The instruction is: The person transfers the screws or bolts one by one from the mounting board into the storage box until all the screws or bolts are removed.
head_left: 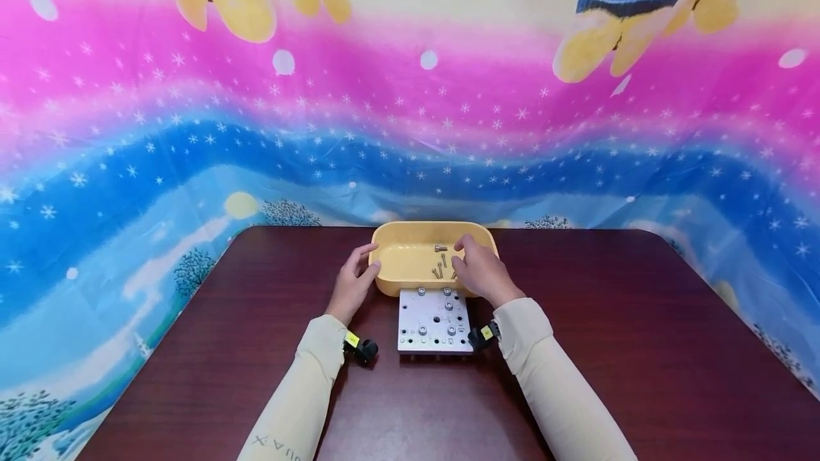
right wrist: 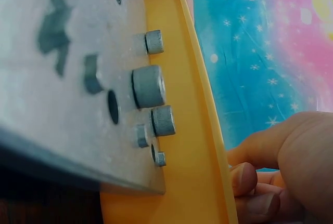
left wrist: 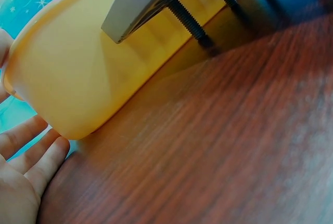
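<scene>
A yellow plastic tray (head_left: 403, 284) stands at the back of the table with several loose screws (head_left: 442, 260) in its right half. At the tray's left end is my left hand (head_left: 352, 279), its fingers (left wrist: 49, 164) stretched along the outside and touching near the rim. My right hand (head_left: 482, 270) reaches over the tray's right side beside the screws. Its fingers (right wrist: 252, 203) are bent, and whether they hold a screw is hidden. In front of the tray sits a metal plate (head_left: 416, 310) with several socket head screws (right wrist: 149, 86) standing in its holes.
Threaded screw shanks (left wrist: 187, 21) stick out below the plate, which is raised off the dark wooden table (head_left: 256, 347). A printed cloth (head_left: 410, 126) hangs right behind the table's back edge. Each wrist carries a small black camera (head_left: 366, 351).
</scene>
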A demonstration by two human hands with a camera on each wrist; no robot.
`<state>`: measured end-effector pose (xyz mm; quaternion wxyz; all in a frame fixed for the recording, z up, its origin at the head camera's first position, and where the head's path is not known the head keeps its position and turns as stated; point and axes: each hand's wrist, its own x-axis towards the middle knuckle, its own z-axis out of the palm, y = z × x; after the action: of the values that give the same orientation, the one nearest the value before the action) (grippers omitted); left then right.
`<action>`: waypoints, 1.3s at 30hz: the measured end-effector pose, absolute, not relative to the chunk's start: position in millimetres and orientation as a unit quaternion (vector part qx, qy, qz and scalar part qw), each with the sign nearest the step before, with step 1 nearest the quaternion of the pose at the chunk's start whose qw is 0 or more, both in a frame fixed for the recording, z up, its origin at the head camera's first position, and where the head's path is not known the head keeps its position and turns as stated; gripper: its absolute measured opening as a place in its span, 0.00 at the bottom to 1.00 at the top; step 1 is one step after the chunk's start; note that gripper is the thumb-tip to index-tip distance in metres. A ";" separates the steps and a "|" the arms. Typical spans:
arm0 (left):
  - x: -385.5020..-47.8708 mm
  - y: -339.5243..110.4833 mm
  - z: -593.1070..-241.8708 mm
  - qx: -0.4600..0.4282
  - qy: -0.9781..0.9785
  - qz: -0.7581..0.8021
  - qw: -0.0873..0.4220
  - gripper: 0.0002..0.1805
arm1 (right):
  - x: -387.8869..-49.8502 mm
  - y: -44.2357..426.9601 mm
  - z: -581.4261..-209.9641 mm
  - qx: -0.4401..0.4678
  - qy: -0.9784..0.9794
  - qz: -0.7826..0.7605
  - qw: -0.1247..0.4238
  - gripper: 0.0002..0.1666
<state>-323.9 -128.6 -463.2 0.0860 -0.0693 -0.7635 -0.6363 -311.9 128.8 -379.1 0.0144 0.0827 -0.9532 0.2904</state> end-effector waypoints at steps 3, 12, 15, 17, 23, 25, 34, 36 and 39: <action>-319.7 -127.3 -462.1 -0.072 -0.762 -0.638 0.080 0.22 | -311.1 129.8 -380.9 0.080 -0.952 0.294 0.009 0.19; -314.0 -124.1 -451.0 -0.083 -0.750 -0.653 0.064 0.25 | -310.0 132.8 -376.8 0.079 -0.951 0.298 0.002 0.19; -321.7 -123.6 -463.5 -0.076 -0.752 -0.651 0.069 0.24 | -308.1 134.3 -377.0 0.080 -0.949 0.304 -0.006 0.19; -323.4 -123.2 -466.6 -0.071 -0.756 -0.646 0.074 0.23 | -307.0 135.0 -376.6 0.082 -0.948 0.306 -0.015 0.20; -325.8 -122.7 -462.4 -0.074 -0.759 -0.641 0.090 0.21 | -306.7 134.6 -371.8 0.086 -0.950 0.301 -0.017 0.21; -326.6 -122.7 -460.3 -0.076 -0.758 -0.641 0.094 0.21 | -307.2 134.3 -370.3 0.089 -0.950 0.300 -0.014 0.21; -325.8 -123.7 -460.9 -0.073 -0.760 -0.641 0.079 0.22 | -308.0 134.0 -371.9 0.075 -0.947 0.310 -0.030 0.22; -324.2 -125.3 -458.5 -0.072 -0.758 -0.643 0.078 0.23 | -308.4 132.4 -371.6 0.080 -0.946 0.312 -0.028 0.21; -316.7 -127.4 -449.2 -0.073 -0.755 -0.648 0.068 0.24 | -308.6 129.9 -370.3 0.088 -0.947 0.308 -0.030 0.21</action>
<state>-316.7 -127.4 -449.2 0.0682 -0.0731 -0.7546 -0.6485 -308.6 129.9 -370.3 -0.0300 0.0878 -0.9470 0.3077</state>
